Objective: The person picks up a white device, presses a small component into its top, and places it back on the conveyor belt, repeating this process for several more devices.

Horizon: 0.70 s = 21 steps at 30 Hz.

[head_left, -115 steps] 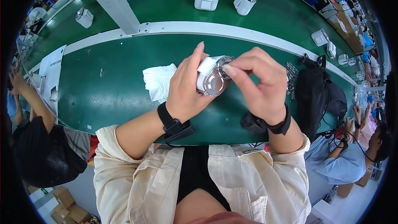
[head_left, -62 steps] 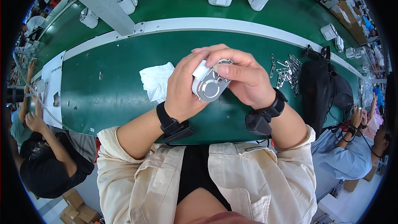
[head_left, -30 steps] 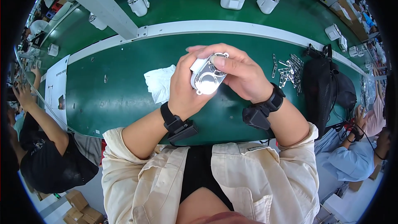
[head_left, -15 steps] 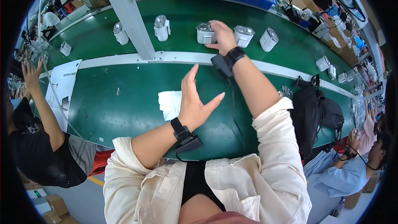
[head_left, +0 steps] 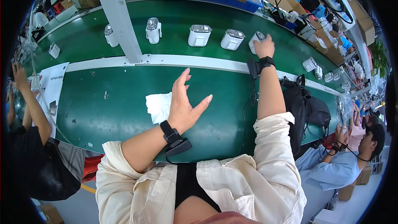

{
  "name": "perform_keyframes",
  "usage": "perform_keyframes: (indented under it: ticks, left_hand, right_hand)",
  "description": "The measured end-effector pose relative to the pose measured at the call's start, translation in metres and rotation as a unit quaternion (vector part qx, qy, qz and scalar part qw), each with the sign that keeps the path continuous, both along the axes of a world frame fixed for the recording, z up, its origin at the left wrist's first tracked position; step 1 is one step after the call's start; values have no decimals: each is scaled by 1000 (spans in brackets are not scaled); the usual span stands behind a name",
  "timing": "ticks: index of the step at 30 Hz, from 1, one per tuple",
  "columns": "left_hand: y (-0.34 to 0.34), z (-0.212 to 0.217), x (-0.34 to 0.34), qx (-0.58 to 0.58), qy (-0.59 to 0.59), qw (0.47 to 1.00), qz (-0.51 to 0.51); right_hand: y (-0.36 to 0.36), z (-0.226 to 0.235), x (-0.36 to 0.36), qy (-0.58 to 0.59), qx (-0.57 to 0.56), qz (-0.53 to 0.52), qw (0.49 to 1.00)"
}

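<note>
My right hand (head_left: 264, 47) reaches past the white rail and is closed around the right side of a white device (head_left: 253, 43) with rounded edges and a clear, shiny top. Its fingers partly cover that device. To its left stand two similar devices, a tilted one (head_left: 232, 40) and an upright one (head_left: 200, 35), untouched. My left hand (head_left: 184, 105) hovers over the near green table with fingers and thumb spread, holding nothing. A crumpled white cloth or paper (head_left: 158, 108) lies just left of it.
More white devices stand farther left (head_left: 154, 30) and right (head_left: 309, 64) on the green belt (head_left: 174, 14). A white post (head_left: 117, 16) rises from the rail (head_left: 186, 61). A black bag (head_left: 296, 112) sits at right, a printed sheet (head_left: 54, 85) at left. Co-workers sit on both sides.
My right hand has left the middle device and moved right to another one, which it now grasps. My left hand stays spread. The whole view has shifted slightly.
</note>
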State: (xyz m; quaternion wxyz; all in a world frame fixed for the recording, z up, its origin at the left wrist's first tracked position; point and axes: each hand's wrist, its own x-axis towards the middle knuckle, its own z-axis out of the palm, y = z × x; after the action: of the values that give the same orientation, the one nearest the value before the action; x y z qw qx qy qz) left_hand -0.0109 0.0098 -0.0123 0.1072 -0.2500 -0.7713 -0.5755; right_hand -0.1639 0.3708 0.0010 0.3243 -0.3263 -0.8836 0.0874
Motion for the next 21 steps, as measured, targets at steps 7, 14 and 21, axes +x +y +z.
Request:
perform_keyframes:
  ticks: [7, 14, 21]
  left_hand:
    - [-10, 3, -1, 13, 5, 1000, -14]
    - [-11, 11, 8, 153, -78, 975, -138]
    - [-14, 12, 13, 86, -49, 995, -31]
  right_hand:
    - [-50, 59, 79, -69, -311, 416, 852]
    - [-173, 83, 172, -109, -457, 656, 591]
    - [-181, 94, 192, 41, -124, 645, 753]
